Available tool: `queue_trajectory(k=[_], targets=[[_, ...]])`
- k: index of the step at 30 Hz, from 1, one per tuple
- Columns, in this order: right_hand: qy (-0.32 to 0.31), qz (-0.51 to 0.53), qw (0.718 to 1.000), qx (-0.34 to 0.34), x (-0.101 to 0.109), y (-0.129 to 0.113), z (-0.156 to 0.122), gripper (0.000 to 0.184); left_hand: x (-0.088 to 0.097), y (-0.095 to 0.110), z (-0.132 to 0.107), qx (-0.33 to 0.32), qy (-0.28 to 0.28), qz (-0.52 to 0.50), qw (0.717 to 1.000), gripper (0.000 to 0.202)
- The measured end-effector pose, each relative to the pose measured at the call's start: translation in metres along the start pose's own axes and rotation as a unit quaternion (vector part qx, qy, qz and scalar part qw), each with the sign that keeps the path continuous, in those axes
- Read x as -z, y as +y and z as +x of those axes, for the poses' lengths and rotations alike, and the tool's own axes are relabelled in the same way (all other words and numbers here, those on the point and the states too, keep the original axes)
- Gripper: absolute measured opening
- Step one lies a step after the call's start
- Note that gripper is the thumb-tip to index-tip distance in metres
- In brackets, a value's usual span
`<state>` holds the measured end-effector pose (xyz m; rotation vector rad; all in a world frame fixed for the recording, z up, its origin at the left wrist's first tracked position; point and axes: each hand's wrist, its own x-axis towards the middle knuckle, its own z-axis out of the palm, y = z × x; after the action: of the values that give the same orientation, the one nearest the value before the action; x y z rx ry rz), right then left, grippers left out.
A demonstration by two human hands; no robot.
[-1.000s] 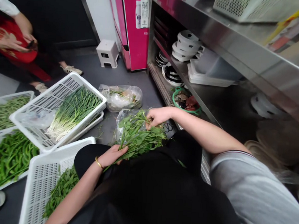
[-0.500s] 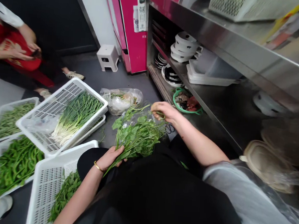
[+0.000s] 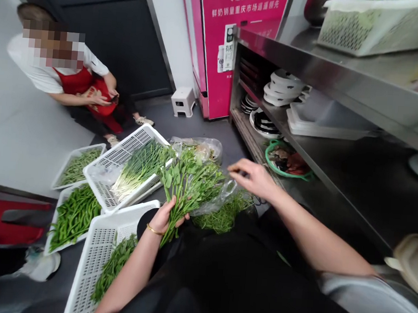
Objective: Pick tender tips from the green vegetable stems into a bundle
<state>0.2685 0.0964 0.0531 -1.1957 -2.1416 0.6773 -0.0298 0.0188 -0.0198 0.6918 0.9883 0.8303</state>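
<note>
My left hand (image 3: 168, 217) is wrapped round the stems of a bunch of leafy greens (image 3: 189, 179), its leaves fanning up and away from me. Over my lap, below and to the right of the bunch, lies a clear plastic bag (image 3: 214, 201) with a heap of thin green stems (image 3: 222, 218) around it. My right hand (image 3: 253, 178) hovers just right of the bag's raised edge, fingers curled and thumb near the index finger. Whether anything small is between those fingertips is unclear. A white basket (image 3: 91, 243) with more leafy greens (image 3: 115, 265) stands by my left forearm.
To the left, white baskets hold scallions (image 3: 139, 168), green peppers (image 3: 76, 216) and green beans (image 3: 81, 166). A filled plastic bag (image 3: 209, 149) lies ahead on the floor. A green colander (image 3: 271, 168) sits beneath the steel shelving (image 3: 324, 161). A person in a red apron (image 3: 70, 80) sits beyond the baskets.
The view has swung up and left. My left hand has raised the bunch more upright, exposing the bag and stems beneath. My right hand is now farther from the bunch.
</note>
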Motion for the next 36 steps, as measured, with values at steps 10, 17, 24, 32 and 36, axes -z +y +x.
queue_trajectory(k=[10,17,24,32,36], targets=[[-0.129,0.412,0.894,-0.118,-0.012,-0.023,0.065,0.038,-0.015,-0.016,-0.009,0.022,-0.061,0.028,0.998,0.055],[-0.168,0.319,0.930,-0.075,-0.004,-0.012,0.047,0.032,0.003,-0.033,0.004,0.107,-0.156,-0.067,0.980,0.054],[-0.127,0.042,0.988,0.076,0.005,-0.020,0.048,0.023,-0.016,-0.032,0.008,0.097,-0.152,-0.001,0.984,0.054],[-0.154,-0.162,0.968,0.114,0.012,-0.020,0.045,0.032,-0.022,-0.026,0.001,0.121,-0.115,0.043,0.985,0.058],[-0.149,0.015,0.985,0.081,0.012,-0.005,0.047,0.034,-0.014,-0.023,-0.001,0.110,-0.094,0.056,0.988,0.055]])
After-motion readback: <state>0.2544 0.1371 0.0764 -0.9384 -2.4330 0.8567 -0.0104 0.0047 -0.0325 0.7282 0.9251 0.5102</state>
